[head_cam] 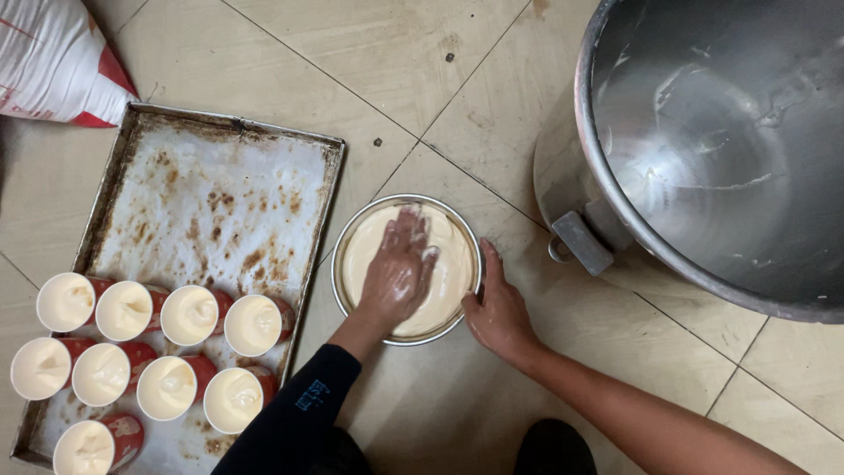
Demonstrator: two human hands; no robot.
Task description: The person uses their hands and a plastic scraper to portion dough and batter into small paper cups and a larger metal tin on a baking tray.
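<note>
A round metal bowl [345, 251] of pale cream batter sits on the tiled floor at the centre. My left hand [397, 273], smeared with batter, lies flat in the batter with fingers spread. My right hand [498, 310] grips the bowl's right rim, thumb along the edge. Left of the bowl lies a worn, stained baking tray [220, 189]. On its near end stand several red paper cups [253, 325] filled with batter, in rows.
A very large steel mixing bowl [703, 149] with batter streaks stands at the upper right, close to the small bowl. A white and red sack [57, 62] lies at the top left corner. Beige floor tiles [413, 70] surround everything.
</note>
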